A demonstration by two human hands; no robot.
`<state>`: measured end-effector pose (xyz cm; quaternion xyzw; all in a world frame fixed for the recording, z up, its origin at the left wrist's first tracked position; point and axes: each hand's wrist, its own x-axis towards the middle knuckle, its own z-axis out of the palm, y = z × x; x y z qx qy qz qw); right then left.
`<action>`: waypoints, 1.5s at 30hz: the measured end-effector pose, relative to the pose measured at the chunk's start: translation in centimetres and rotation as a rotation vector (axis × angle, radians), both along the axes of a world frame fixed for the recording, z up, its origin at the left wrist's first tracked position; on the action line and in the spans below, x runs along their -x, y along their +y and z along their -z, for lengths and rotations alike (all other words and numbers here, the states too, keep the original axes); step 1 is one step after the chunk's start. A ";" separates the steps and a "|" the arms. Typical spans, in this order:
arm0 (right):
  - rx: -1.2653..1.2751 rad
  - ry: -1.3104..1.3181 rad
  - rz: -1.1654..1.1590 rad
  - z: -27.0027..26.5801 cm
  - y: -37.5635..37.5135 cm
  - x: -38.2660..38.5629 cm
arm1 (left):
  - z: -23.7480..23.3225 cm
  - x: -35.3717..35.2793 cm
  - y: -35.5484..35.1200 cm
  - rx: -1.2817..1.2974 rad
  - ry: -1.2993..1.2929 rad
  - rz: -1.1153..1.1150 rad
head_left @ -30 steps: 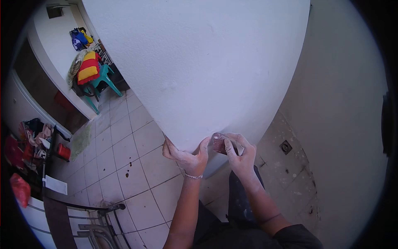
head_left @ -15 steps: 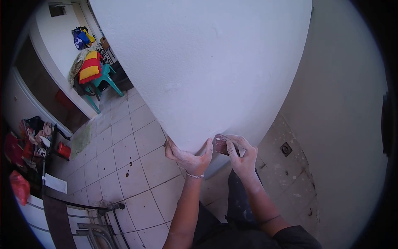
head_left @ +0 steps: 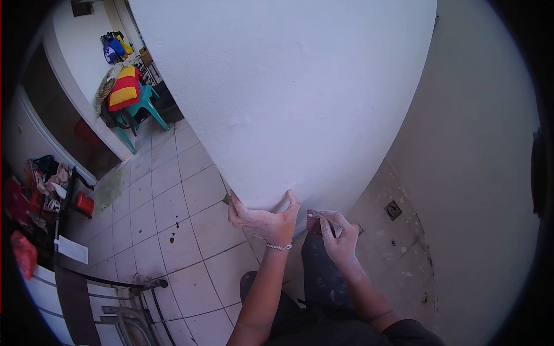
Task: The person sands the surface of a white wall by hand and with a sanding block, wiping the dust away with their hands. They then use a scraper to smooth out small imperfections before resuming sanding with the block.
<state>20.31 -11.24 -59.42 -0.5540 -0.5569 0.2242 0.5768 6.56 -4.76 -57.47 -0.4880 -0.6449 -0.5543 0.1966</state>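
Observation:
A large white wall section [head_left: 300, 104] with a rough, plastered face fills the upper middle of the view. My left hand [head_left: 265, 222], dusty and wearing a braided bracelet, clasps its lower left edge, thumb on the near face and fingers wrapped round the side. Just to the right, my right hand [head_left: 339, 233] pinches a small reddish-brown piece of sandpaper [head_left: 313, 221] between thumb and fingers. White dust coats this hand too. The sandpaper is slightly below the wall's lower edge, seemingly apart from it.
A green plastic stool [head_left: 144, 106] bears a red-and-yellow cushion [head_left: 124, 89]. Clothes and a red bucket [head_left: 85, 204] are at the left, above a metal frame [head_left: 130, 323]. A floor drain [head_left: 393, 210] lies in the tiles [head_left: 196, 242]; a grey wall [head_left: 479, 144] stands right.
My right hand has moved down with the sandpaper, away from the wall's lower edge. My left hand keeps its hold on the edge. The view has shifted slightly.

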 end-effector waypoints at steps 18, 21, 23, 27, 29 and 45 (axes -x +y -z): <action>-0.002 -0.111 -0.036 -1.1 -0.4 -0.8 | 1.0 -0.5 0.7 -0.065 -0.146 0.004; -0.024 -0.145 -0.007 -1.1 -0.8 -0.8 | 0.9 -0.7 0.7 -0.094 -0.168 -0.008; -0.032 -0.157 -0.001 -1.3 -1.0 -0.8 | 0.9 -0.6 1.0 -0.114 -0.176 -0.004; 0.008 -0.139 0.018 -1.9 -2.1 -1.3 | 0.5 -0.6 1.4 -0.173 -0.203 -0.002; -0.025 -0.152 0.045 -1.0 -2.8 -1.6 | 0.2 -0.6 1.3 -0.168 -0.171 -0.023; 0.055 -0.192 0.112 0.2 -6.0 -3.1 | -3.5 -4.0 -0.4 -0.008 -0.352 0.045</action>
